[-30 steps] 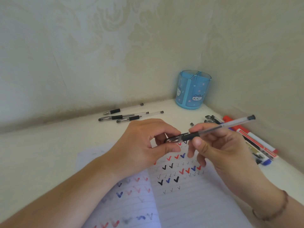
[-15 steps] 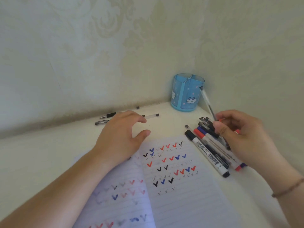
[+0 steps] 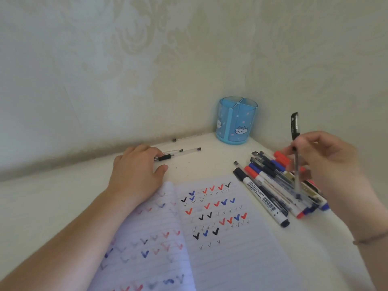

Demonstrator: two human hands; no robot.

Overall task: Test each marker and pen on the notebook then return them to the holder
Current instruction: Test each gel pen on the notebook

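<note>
A clear-barrelled pen (image 3: 296, 162) stands almost upright in the right hand (image 3: 327, 162), its black capped end up near the wall and its lower end down among the pile of markers and pens (image 3: 279, 185) lying on the bench (image 3: 52, 202) just right of the notebook (image 3: 220, 238). The right hand pinches the barrel between thumb and fingertips (the pen is blurred, so the exact grip is hard to read). The left hand (image 3: 136, 173) lies palm down with fingers relaxed and lightly spread at the notebook's top left corner, its fingertips touching the grip end of three clear pens (image 3: 180, 153) lying by the wall. The notebook lies open between the two hands, its pages covered with red, blue and black ticks. The blue holder (image 3: 236, 120) with cat faces stands in the corner, behind the pile and well apart from both hands.
</note>
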